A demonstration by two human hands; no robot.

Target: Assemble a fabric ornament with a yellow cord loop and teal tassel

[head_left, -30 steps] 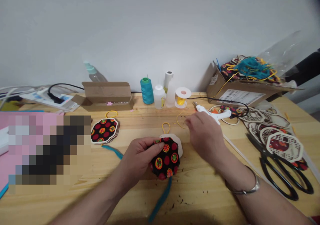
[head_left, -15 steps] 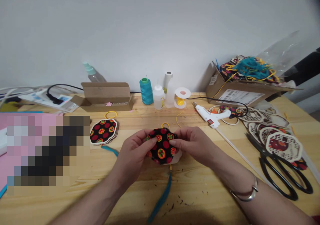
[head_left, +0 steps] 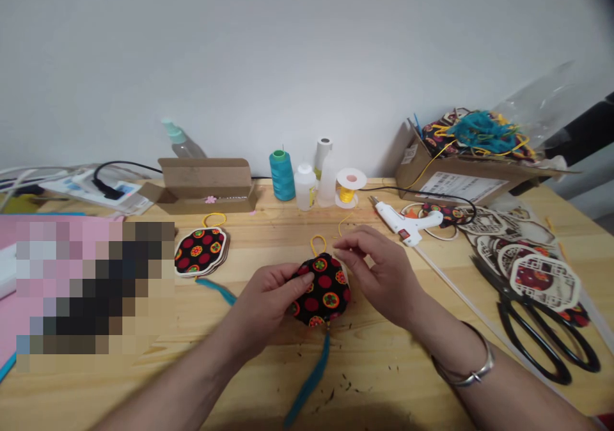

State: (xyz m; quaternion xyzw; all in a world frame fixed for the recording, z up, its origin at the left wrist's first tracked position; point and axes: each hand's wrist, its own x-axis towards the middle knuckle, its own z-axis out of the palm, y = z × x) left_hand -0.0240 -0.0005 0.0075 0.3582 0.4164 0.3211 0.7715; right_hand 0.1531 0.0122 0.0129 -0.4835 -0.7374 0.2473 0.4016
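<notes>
My left hand (head_left: 273,293) grips the left edge of a fabric-covered pendant (head_left: 325,287), its thumb flat on the front. The pendant's cloth is black with red dots and bright flowers. A yellow cord loop (head_left: 318,244) stands out at its top, and a teal tassel (head_left: 313,380) trails from its bottom across the wood. By the pendant's upper right corner, raised slightly off it, is my right hand (head_left: 378,268). Its thumb and forefinger are pinched together; whether something small is between them cannot be made out.
Left of my hands lies a stack of similar pendants (head_left: 200,252). Teal thread (head_left: 281,175), bottles (head_left: 305,188) and a yellow cord spool (head_left: 352,180) line the wall. To the right are a glue gun (head_left: 407,221), black scissors (head_left: 537,335), wooden frames (head_left: 547,281) and a full carton (head_left: 451,178).
My right hand has let go of the pendant's right edge and lifted up and away. The pendant has shifted slightly right and turned in my left hand, covering the pale piece seen beneath it before.
</notes>
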